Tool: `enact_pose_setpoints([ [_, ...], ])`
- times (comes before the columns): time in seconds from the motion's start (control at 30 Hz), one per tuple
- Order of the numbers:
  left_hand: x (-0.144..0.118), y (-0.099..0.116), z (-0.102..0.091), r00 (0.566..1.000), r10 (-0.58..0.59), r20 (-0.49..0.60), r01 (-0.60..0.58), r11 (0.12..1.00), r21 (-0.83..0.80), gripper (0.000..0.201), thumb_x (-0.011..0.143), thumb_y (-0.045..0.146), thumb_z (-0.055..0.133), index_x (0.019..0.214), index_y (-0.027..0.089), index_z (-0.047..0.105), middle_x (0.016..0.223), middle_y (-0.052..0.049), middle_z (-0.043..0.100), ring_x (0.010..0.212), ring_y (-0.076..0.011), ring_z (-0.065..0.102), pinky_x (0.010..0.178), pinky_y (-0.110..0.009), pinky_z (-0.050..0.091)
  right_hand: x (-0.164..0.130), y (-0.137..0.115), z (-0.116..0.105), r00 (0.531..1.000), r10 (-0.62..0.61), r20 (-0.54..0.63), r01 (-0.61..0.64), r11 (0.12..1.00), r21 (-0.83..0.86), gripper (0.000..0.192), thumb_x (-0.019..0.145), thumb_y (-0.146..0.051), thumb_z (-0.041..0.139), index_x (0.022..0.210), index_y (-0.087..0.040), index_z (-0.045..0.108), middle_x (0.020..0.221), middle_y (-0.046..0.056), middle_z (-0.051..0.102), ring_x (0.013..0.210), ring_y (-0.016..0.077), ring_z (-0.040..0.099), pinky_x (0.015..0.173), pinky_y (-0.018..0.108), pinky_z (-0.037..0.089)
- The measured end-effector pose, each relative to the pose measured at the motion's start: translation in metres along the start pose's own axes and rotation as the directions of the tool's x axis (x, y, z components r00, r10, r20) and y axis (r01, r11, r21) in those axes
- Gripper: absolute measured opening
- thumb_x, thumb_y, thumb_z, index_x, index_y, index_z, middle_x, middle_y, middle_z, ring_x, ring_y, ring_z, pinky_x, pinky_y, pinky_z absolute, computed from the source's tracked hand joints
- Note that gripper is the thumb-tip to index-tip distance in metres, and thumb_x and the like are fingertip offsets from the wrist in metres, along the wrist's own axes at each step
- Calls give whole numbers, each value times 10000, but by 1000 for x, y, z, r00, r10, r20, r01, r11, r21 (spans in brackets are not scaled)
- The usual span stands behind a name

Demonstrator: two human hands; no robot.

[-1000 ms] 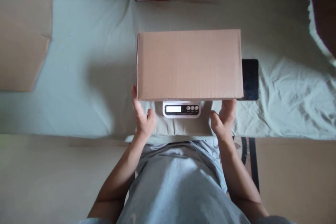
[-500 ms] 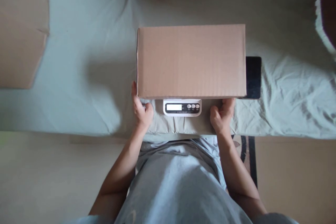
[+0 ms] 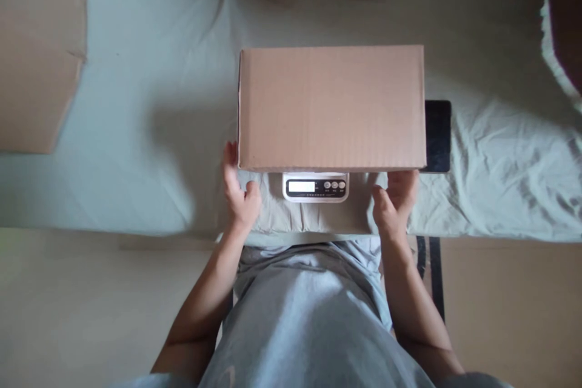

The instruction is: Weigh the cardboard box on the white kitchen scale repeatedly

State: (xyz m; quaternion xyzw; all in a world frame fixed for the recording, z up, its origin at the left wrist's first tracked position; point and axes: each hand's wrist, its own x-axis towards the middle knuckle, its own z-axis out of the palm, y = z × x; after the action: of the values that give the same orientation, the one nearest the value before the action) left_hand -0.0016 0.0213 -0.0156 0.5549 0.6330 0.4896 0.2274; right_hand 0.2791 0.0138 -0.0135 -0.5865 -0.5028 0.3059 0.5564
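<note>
While two hands flank: one box (image 3: 331, 108), one scale (image 3: 315, 187).

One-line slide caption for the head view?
Both hands, left and right, at the near corners of a box over a scale.

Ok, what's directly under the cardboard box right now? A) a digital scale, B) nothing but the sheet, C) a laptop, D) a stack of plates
A: the display and buttons of a white digital scale stick out from under the near edge of the cardboard box, between the left hand and right hand.
</note>
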Motion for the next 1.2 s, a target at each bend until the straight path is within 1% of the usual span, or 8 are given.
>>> enact_pose_setpoints([
  [0.1,0,27,-6,996,92,11,-90,985,-149,847,718,10,466,1484,323,288,1554,-21,394,1446,-211,374,1209,-406,321,5,-18,2,998,-59,-14,60,992,113,743,701,-401,669,1382,-322,385,1449,60,453,1379,305,422,1150,582,331],
  [0.27,4,67,-4,995,46,93,-24,974,-226,851,734,43,484,1488,363,252,1574,-3,345,1484,-242,295,1191,-442,339,19,-46,12,991,-112,77,98,982,161,704,720,-475,642,1375,-339,425,1410,52,494,1358,308,454,1122,559,399],
  [0.5,67,91,12,969,242,50,-215,926,-309,762,767,68,499,1407,443,323,1555,121,325,1514,-180,209,1251,-386,216,75,-68,20,962,-265,63,259,962,90,672,708,-505,587,1350,-463,392,1386,-17,479,1398,308,406,1150,537,394],
  [0.6,97,79,27,968,244,60,-214,925,-314,741,802,105,504,1432,422,278,1576,108,292,1522,-180,178,1254,-375,196,103,-59,28,963,-253,96,244,965,99,686,706,-453,580,1358,-470,368,1399,-27,469,1382,302,424,1156,540,382],
  [0.8,130,15,61,975,199,95,-158,931,-330,764,827,186,543,1467,417,196,1598,51,277,1514,-190,211,1246,-401,203,130,-23,49,969,-188,162,155,968,200,701,678,-389,589,1347,-435,387,1413,-38,475,1358,287,447,1148,539,386],
  [0.9,135,-7,73,977,187,101,-145,933,-330,748,830,213,550,1470,380,200,1593,12,297,1505,-189,244,1237,-393,226,132,-9,56,970,-143,198,103,974,203,720,657,-364,588,1346,-419,389,1401,-24,493,1342,281,464,1137,520,407],
  [1.03,133,-18,77,979,168,114,-128,947,-295,749,826,216,549,1477,336,199,1597,-14,293,1505,-186,243,1238,-366,217,130,8,57,968,-131,214,83,972,219,694,646,-333,583,1312,-433,416,1400,-34,501,1400,271,416,1160,524,379],
  [1.2,126,-27,71,993,89,79,-75,982,-172,779,816,152,521,1496,316,176,1605,-9,272,1515,-171,205,1255,-368,157,127,35,53,989,-80,122,74,996,54,800,680,-336,592,1406,-446,274,1532,-30,374,1446,280,365,1160,586,339],
])
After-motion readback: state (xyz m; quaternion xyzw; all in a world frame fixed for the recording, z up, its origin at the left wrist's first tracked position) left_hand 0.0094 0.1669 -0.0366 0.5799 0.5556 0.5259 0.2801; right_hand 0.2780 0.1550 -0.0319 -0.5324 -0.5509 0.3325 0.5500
